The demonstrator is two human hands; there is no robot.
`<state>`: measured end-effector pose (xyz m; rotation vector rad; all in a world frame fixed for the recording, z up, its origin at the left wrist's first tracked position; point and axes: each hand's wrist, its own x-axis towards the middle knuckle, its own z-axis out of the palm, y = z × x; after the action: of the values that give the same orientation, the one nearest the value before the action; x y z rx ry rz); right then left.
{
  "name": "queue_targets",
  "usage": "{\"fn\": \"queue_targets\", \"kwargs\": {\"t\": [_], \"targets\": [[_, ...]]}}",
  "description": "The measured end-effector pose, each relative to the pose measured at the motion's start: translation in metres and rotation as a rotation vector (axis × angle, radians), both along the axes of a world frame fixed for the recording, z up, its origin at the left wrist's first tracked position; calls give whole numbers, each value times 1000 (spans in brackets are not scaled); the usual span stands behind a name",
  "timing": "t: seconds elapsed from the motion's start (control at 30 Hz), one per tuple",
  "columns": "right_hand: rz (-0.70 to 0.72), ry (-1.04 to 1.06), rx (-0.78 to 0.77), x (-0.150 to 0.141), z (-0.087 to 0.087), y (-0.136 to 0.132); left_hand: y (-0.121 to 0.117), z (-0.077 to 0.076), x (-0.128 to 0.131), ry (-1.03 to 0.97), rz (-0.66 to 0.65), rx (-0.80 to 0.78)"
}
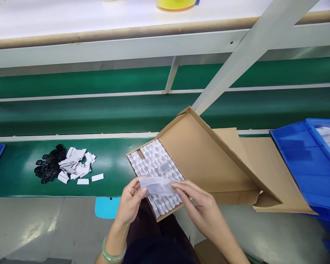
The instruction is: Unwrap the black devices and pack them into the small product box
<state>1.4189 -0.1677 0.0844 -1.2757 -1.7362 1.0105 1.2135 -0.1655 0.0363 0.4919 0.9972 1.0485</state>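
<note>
Both hands hold a thin, translucent white wrapper (158,186) stretched between them. My left hand (130,201) pinches its left end between thumb and fingers; a pale green bangle (113,253) is on that wrist. At the right end, the fingertips of my right hand (199,205) are closed on the wrapper. Whether anything is inside it I cannot tell. Just beneath lies an open cardboard box (209,157), tilted on the bench edge. Its near part is packed with rows of small white wrapped packets (151,161), partly hidden by my hands.
On the green bench (13,183), to the left, lie a heap of black coiled cords (49,165) and a pile of white cards (77,163). Blue bins (297,165) and cardboard sheets (253,154) are at right. A slanted white post (236,55) stands behind the box. A light blue stool (107,208) is below.
</note>
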Motion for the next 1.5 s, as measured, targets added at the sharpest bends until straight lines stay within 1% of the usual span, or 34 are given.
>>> {"fn": "queue_targets", "kwargs": {"t": [0.07,0.17,0.33,0.4,0.5,0.57,0.67,0.77,0.8,0.83,0.87,0.9,0.97,1.03,1.07,1.1,1.13,1.17,1.23,1.3,1.33,1.4,1.5], "targets": [[30,-2,-79,-8,-9,0,-2,-3,1,47,-3,30],[18,11,-181,-12,-20,1,-6,-8,1,141,-22,71],[-48,140,-247,-16,-28,3,-13,-20,-3,309,-6,145],[-67,188,-270,-19,-30,2,-13,-21,-2,351,1,161],[-78,260,-288,-24,-32,-1,-11,-17,2,317,30,154],[-95,294,-281,-26,-33,-3,-7,-12,6,267,93,135],[-159,307,-253,-21,-34,-7,0,-6,8,212,261,86],[-262,325,-242,-8,-32,-10,9,-3,-2,140,466,52],[-294,336,-242,-3,-31,-10,11,-3,-7,121,516,53],[-315,346,-238,2,-29,-11,13,-3,-12,109,534,55],[-323,350,-224,6,-27,-11,14,-3,-16,105,512,55],[-322,345,-193,8,-24,-12,14,-3,-18,103,450,52],[-290,302,-92,10,-18,-13,11,-3,-18,90,229,42],[-223,244,36,8,-14,-14,5,-1,-10,48,-31,62],[-178,219,96,7,-13,-15,2,1,-5,17,-139,84],[-124,197,149,6,-13,-15,-1,3,2,-12,-221,110],[-72,179,195,5,-13,-14,-3,6,8,-32,-274,136],[-30,162,235,5,-14,-14,-5,8,13,-40,-305,159],[15,129,295,5,-15,-13,-7,10,19,-15,-314,194],[3,113,306,6,-14,-13,-9,9,21,44,-285,229],[-17,115,285,6,-14,-13,-10,7,20,80,-274,244],[-63,129,194,6,-11,-14,-11,3,16,187,-270,276],[-100,158,47,4,-7,-15,-11,1,13,343,-303,332]]}}
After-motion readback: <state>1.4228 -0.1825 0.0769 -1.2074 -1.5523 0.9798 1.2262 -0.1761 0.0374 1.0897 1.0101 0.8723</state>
